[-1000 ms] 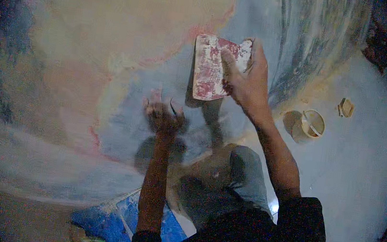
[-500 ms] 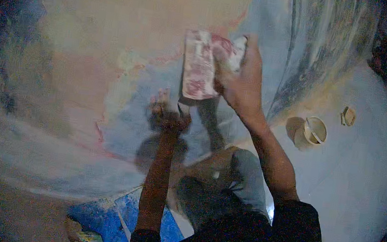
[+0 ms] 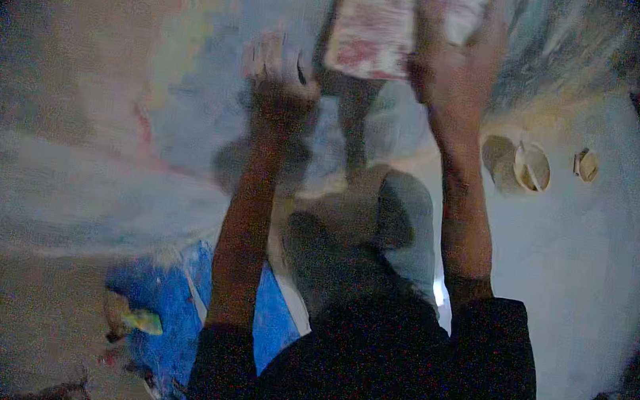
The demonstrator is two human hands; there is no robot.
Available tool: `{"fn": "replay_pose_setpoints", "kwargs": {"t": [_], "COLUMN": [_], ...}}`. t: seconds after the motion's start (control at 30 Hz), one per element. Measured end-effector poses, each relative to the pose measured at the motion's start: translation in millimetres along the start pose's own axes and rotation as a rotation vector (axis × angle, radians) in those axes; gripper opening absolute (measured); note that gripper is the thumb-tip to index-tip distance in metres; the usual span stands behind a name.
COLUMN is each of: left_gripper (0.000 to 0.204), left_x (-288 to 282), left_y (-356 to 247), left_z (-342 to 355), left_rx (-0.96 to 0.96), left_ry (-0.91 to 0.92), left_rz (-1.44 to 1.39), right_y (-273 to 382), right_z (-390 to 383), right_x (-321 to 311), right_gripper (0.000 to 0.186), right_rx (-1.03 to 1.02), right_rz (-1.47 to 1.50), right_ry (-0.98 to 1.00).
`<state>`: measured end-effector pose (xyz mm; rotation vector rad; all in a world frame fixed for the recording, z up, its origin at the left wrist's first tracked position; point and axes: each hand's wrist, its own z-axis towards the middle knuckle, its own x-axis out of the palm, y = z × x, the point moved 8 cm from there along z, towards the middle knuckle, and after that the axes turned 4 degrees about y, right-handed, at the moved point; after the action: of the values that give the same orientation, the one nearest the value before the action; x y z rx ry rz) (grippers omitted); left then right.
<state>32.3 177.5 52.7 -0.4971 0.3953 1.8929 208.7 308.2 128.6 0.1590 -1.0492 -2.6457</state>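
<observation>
My right hand (image 3: 464,66) grips a flat rectangular board (image 3: 373,27) smeared with white and red paste. A second white patch, also streaked with red, shows between its fingers; I cannot tell whether it is a separate piece. Left of the board, my left hand (image 3: 280,71) points away from me, its blurred fingers looking stretched out and pale at the tips. Nothing that I can make out is in it. Both hands are over a large patchy surface (image 3: 212,99) of blue-grey, pink and yellowish tones, with shadows falling beneath them.
At the right stands a round pale tub (image 3: 532,166) with a stick in it, beside a small tan piece (image 3: 586,164). A blue sheet (image 3: 166,285) lies lower left, with a crumpled yellowish scrap (image 3: 141,320) on it. My bent knee (image 3: 407,203) is between my arms.
Both hands and the board have moved upward in the picture, the board also to the right. The tub and blue sheet sit higher in the picture as the view has tilted down.
</observation>
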Motion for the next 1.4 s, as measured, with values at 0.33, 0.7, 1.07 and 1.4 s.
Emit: {"fn": "replay_pose_setpoints", "kwargs": {"t": [0.33, 0.7, 1.07, 1.4], "left_gripper": [0.035, 0.048, 0.056, 0.054], "left_x": [7, 139, 133, 117], "left_y": [-16, 2, -8, -45], "left_z": [-17, -352, -575, -617], "left_rx": [0.308, -0.502, -1.429, -1.813], "left_ry": [-0.195, 0.955, 0.888, 0.527], "left_rz": [-0.016, -0.478, -1.382, -1.231], "right_y": [-126, -224, -321, -364], "right_z": [-146, -132, -165, -197], "right_x": [-5, -40, -61, -73], "right_gripper": [0.032, 0.033, 0.030, 0.045], "right_rx": [0.657, 0.453, 0.590, 0.797], "right_rz": [0.055, -0.034, 0.044, 0.150], "right_ry": [0.072, 0.070, 0.278, 0.386]}}
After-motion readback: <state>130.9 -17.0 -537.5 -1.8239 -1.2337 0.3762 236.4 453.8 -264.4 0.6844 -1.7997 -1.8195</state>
